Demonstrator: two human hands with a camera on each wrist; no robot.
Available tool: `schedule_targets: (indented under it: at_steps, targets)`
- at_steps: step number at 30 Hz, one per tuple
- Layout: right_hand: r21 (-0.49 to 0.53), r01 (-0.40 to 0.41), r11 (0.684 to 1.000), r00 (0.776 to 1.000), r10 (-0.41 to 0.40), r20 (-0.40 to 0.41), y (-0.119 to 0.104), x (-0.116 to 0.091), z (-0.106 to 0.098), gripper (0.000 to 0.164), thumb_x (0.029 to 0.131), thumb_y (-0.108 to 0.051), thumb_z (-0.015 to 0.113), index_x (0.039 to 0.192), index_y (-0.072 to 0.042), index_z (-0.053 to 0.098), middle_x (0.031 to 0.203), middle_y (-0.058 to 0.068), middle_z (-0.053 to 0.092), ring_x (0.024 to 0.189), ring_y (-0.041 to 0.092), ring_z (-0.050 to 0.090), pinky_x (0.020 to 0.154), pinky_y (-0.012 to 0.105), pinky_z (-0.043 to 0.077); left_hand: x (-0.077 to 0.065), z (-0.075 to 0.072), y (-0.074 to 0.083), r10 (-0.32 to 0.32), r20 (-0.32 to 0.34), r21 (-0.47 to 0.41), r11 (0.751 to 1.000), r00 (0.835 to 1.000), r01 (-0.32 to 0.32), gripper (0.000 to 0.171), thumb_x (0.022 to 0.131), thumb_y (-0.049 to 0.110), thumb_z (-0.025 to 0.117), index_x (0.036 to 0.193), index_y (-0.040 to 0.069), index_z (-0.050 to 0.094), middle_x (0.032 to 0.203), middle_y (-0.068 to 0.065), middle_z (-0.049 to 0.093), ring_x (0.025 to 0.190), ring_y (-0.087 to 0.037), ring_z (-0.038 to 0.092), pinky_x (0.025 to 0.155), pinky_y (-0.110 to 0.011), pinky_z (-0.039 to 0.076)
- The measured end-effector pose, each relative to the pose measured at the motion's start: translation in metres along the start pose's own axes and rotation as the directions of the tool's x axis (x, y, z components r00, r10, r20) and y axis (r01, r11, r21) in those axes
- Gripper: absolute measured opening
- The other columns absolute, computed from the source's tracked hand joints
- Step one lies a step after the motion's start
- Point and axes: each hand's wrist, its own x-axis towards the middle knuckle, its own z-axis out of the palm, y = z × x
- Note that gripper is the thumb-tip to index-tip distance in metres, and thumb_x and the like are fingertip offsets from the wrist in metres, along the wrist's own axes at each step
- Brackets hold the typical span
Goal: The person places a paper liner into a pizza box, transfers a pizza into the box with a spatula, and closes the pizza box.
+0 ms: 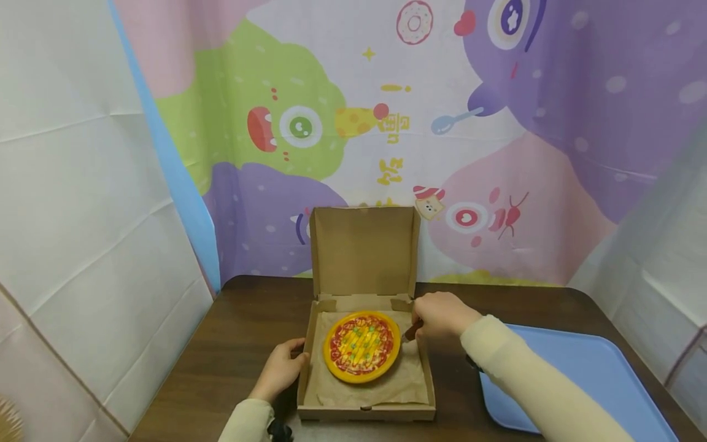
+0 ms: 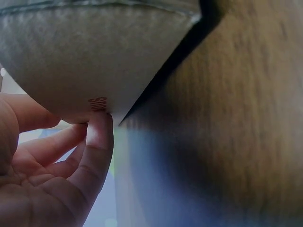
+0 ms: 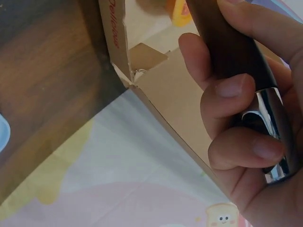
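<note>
In the head view, a round toy pizza [image 1: 361, 347] with a yellow rim lies on brown paper [image 1: 405, 383] inside an open cardboard pizza box [image 1: 364, 414]. My left hand [image 1: 280, 368] grips the box's left side wall; in the left wrist view its fingers [image 2: 97, 151] meet at the cardboard edge. A utensil's dark brown handle [image 3: 232, 42] with a chrome end is wrapped by my right hand [image 3: 255, 118]. Seen from the head, my right hand [image 1: 444, 316] is over the box's right wall, and the utensil's metal part [image 1: 405, 337] is at the pizza's right rim, its working end mostly hidden.
The box lid [image 1: 364, 248] stands upright at the back, close to a printed cartoon curtain [image 1: 381, 141]. A blue tray [image 1: 569, 374] sits on the dark wooden table [image 1: 243, 331] to the right, partly beneath my right forearm. Pale cloth panels hang at both sides.
</note>
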Motion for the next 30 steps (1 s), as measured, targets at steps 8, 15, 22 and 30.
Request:
schedule_targets:
  at_steps: [8, 15, 22, 30]
  targets:
    - [-0.024, 0.018, 1.000, 1.000, -0.018, -0.004, -0.004, 0.001, -0.010, 0.009, 0.077, -0.023, 0.081, 0.072, -0.022, 0.074, 0.074, -0.010, 0.066, 0.066, 0.013, 0.059, 0.066, 0.035, 0.052, -0.001, -0.001, 0.002, 0.004, -0.004, 0.010, 1.000, 1.000, -0.004, 0.037, 0.089, 0.003, 0.060, 0.122, -0.014, 0.060, 0.114, -0.026, 0.067, 0.108, -0.038, 0.063, 0.094, -0.053, 0.049]
    - [-0.048, 0.019, 0.999, 1.000, -0.018, 0.021, -0.006, 0.000, -0.016, 0.012, 0.077, -0.024, 0.082, 0.069, -0.022, 0.073, 0.072, -0.008, 0.066, 0.063, 0.012, 0.056, 0.063, 0.035, 0.050, -0.001, -0.001, 0.003, -0.003, -0.003, 0.003, 1.000, 1.000, 0.003, 0.037, 0.089, 0.003, 0.060, 0.122, -0.014, 0.060, 0.114, -0.026, 0.067, 0.107, -0.037, 0.063, 0.094, -0.053, 0.049]
    - [-0.025, 0.045, 0.999, 0.999, -0.045, 0.021, 0.001, -0.003, -0.017, 0.013, 0.078, -0.019, 0.079, 0.068, -0.027, 0.076, 0.071, -0.014, 0.069, 0.062, 0.008, 0.056, 0.061, 0.032, 0.049, 0.000, 0.001, 0.000, 0.004, -0.009, 0.002, 1.000, 1.000, -0.004, 0.036, 0.089, 0.003, 0.060, 0.121, -0.013, 0.060, 0.112, -0.025, 0.068, 0.106, -0.035, 0.063, 0.094, -0.052, 0.049]
    - [-0.028, 0.006, 1.000, 1.000, -0.006, 0.023, 0.012, -0.011, -0.018, 0.014, 0.071, -0.017, 0.081, 0.065, -0.029, 0.075, 0.069, -0.013, 0.069, 0.059, 0.008, 0.053, 0.058, 0.032, 0.047, 0.001, 0.000, -0.001, 0.003, -0.009, 0.000, 1.000, 1.000, -0.003, 0.037, 0.089, 0.003, 0.060, 0.122, -0.014, 0.060, 0.113, -0.026, 0.067, 0.106, -0.036, 0.063, 0.094, -0.052, 0.049]
